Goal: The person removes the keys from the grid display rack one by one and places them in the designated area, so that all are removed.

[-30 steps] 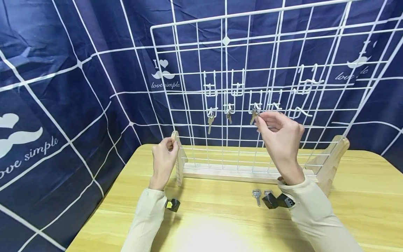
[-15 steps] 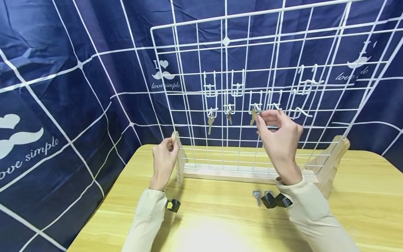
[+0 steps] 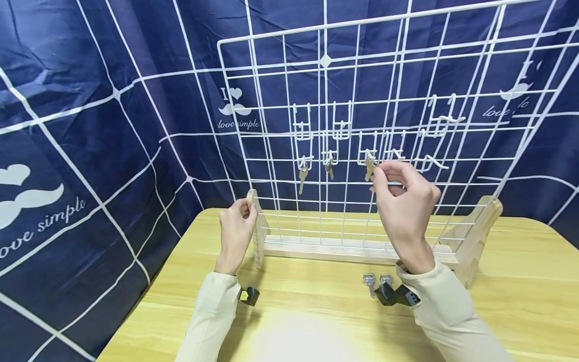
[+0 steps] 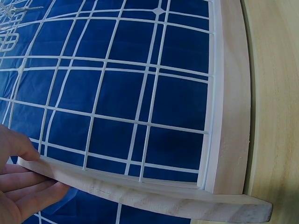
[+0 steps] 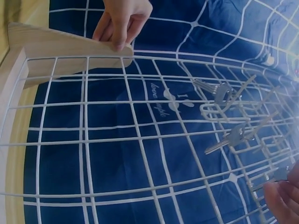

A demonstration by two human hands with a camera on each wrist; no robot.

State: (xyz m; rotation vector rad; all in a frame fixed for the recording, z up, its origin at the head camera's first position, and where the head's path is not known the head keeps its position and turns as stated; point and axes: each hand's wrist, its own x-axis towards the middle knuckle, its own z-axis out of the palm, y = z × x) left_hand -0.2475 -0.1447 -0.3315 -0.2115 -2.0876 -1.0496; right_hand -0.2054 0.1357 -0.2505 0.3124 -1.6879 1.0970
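Observation:
In the head view my right hand (image 3: 404, 203) pinches a brass-coloured key (image 3: 369, 170) by its ring end, between thumb and forefinger. That key overlaps a white wire hook (image 3: 361, 151) on the grid panel (image 3: 325, 203). On hooks to its left hang a second key (image 3: 302, 180) and a third key (image 3: 330, 168). My left hand (image 3: 235, 229) grips the rounded top of the left wooden upright (image 3: 259, 241). The left wrist view shows the fingers and thumb of my left hand (image 4: 25, 182) on either side of this upright. My right fingertips (image 5: 282, 198) show at the right wrist view's edge.
Two silver keys lie on the wooden table (image 3: 316, 296), one key (image 3: 369, 283) fully visible and the other key (image 3: 386, 278) partly behind the right wrist camera (image 3: 395, 294). More white hooks (image 3: 436, 123) hang at right. A wooden right upright (image 3: 479, 236) supports the grid.
My right hand has shifted slightly to the right, and the pinched key has moved right with it in front of the hook. The left hand stays on the upright.

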